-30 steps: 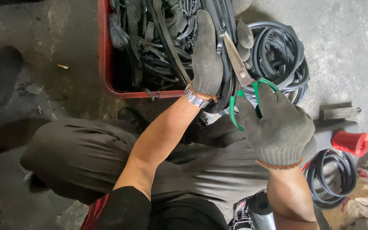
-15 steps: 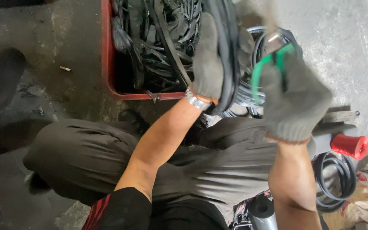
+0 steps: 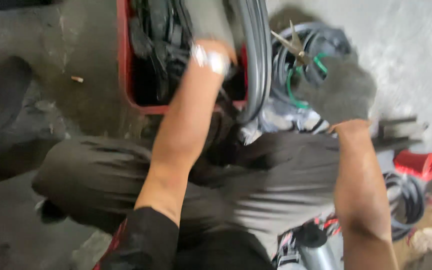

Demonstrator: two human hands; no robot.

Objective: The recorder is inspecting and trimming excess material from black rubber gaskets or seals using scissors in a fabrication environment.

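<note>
Concrete floor (image 3: 416, 60), grey and stained, fills the frame around a crouching person in dark trousers. Red plastic crate (image 3: 124, 65) sits ahead of the knees, packed with black rubber strips and tubing (image 3: 158, 45). Thick grey rubber hose loop (image 3: 258, 60) stands over the crate's right edge, curving down toward the lap. Coil of dark hose (image 3: 326, 42) lies on the floor just right of the crate; a second smaller black coil (image 3: 408, 197) lies near the right knee, beside a red cylindrical spool (image 3: 417, 164).

Left hand (image 3: 210, 20), in a grey knit glove with a metal watch at the wrist, reaches up to the grey hose loop at the top of frame; it is blurred and cropped, so I cannot tell whether the fingers are closed on it. Right hand (image 3: 340, 95), also grey-gloved, is closed around the green handles of a pair of metal shears (image 3: 296, 50), blades parted and pointing up-left, just beside the loop but apart from it.

Progress, as a judgement: the loop looks uncut, the blades not yet on it, and much rubber remains in the crate
</note>
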